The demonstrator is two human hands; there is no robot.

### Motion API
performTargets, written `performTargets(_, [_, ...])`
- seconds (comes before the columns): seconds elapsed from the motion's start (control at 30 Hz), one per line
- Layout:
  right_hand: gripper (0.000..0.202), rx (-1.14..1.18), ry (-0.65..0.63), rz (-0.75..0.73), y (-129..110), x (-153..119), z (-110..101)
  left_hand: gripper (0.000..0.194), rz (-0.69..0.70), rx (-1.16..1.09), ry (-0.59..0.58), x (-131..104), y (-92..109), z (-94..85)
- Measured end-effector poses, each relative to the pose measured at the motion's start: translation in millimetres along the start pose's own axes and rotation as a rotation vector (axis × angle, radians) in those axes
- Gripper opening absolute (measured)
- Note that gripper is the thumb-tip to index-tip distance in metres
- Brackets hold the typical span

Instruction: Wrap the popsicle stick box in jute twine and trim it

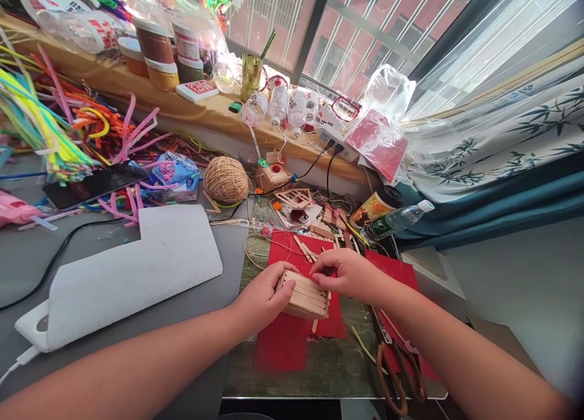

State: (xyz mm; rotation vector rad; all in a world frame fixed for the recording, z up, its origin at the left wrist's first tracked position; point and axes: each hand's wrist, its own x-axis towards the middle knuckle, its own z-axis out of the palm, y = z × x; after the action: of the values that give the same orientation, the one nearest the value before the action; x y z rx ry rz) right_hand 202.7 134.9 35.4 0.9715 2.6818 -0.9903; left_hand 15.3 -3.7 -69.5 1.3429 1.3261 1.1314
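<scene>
The single view looks out from the wearer's head, above and behind the fingers (283,293), facing forward and down onto the counter (232,256). It sits near enough that both forearms (177,347) stretch in large from the bottom corners. The wide frame has the fingers below its middle, reaching past them to a slanted window (365,37) and right of them to a curtain (515,146).

Daylight pours in from the far window (316,31), kinda glary on the plastic bag (387,92), wide-angle warp toward the edges tho.
</scene>
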Motion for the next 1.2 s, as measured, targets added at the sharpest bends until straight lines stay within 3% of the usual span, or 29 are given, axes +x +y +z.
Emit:
performTargets(0.3, [0.015,-0.227,0.002,-0.032,-12.6,7.3,4.9,0.032,0.026,0.001,-0.001,1.6,-1.7,0.8])
performTargets(0.57, [0.01,-0.111,0.065,0.045,-8.7,3.0,11.3,0.032,0.016,-0.013,-0.015,1.2,-1.0,0.3])
performTargets(0.77, [0.012,-0.084,0.328,-0.059,-3.0,-8.7,35.7,0.03,0.026,-0.025,-0.016,1.5,-2.9,0.4])
performTargets(0.97, [0.013,-0.118,0.684,-0.187,5.9,-29.8,43.6,0.033,0.001,-0.013,-0.013,-0.3,-2.9,-1.2])
performTargets(1.03, [0.015,-0.026,0.816,-0.128,3.2,-51.1,56.8,0.035,-0.002,-0.019,-0.017,-1.0,-5.1,-0.8])
performTargets(1.1, [0.025,0.13,0.879,-0.119,-3.4,-73.0,82.8,0.039,0.005,-0.034,-0.018,-1.0,-9.4,0.6])
performTargets(1.2, [0.026,0.078,0.788,-0.44,-20.4,-92.3,130.3,0.047,0.089,-0.092,0.014,0.2,-17.4,1.7])
